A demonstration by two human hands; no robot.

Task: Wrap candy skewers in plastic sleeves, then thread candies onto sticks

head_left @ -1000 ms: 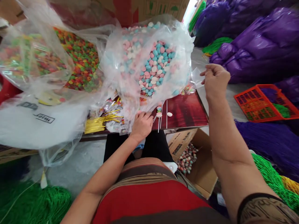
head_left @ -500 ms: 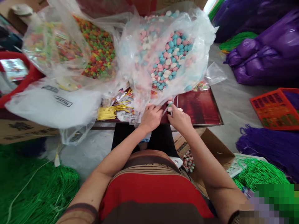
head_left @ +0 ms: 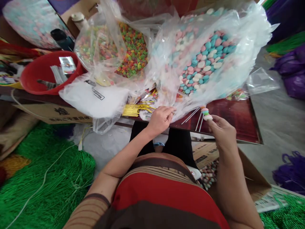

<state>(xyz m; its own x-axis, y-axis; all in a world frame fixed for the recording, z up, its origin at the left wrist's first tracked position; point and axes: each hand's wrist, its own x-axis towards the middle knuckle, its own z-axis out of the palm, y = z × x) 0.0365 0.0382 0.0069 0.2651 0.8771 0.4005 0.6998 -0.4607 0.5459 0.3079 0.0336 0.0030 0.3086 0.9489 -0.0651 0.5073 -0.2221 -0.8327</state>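
Note:
My right hand (head_left: 221, 128), at the front edge of the dark red table, pinches the lower end of a short stack of coloured candy-like pieces (head_left: 205, 112). Pink, green, blue and white layers show in it. Several thin white sticks (head_left: 192, 115) lie just left of the stack. My left hand (head_left: 162, 119) is closed, its fingertips against the front of a clear plastic bag (head_left: 247, 38); what they pinch is too small to make out. Inside that bag are pink, blue and white oval pieces (head_left: 202, 65). Yellow twist ties (head_left: 133, 109) lie left of my left hand.
A bag of small orange and green ring pieces (head_left: 133, 47) stands at the back. White printed bags (head_left: 95, 95) and a red basin (head_left: 30, 78) are to the left. An open carton (head_left: 252, 178) sits below right; green cord (head_left: 59, 165) covers the floor at left.
The view has swung left, bringing the red basin fully in. My hands have moved apart; my right hand now holds the stack of pieces clear of my left hand.

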